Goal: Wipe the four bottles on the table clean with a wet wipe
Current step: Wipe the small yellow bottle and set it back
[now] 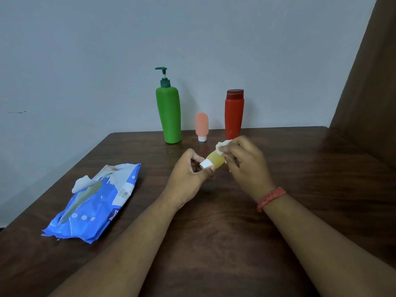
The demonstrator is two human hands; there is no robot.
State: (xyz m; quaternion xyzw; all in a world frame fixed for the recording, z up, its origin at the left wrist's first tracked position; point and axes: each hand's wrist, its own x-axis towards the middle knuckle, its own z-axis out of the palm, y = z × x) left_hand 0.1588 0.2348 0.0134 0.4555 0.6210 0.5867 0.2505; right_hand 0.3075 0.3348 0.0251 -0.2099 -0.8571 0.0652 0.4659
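Note:
My left hand (188, 172) pinches the white cap end of a small yellow bottle (214, 160), held tilted above the table. My right hand (244, 161) grips a crumpled white wet wipe (221, 145) and presses it against the bottle's far end. Against the wall stand a tall green pump bottle (169, 114), a small pink bottle (201, 126) resting on its white cap, and a red bottle (234, 113).
A blue pack of wet wipes (96, 204) lies on the left of the dark wooden table (214, 232), with a wipe sticking out of its opening. A brown surface (368, 93) rises at the right. A pale wall stands behind the table.

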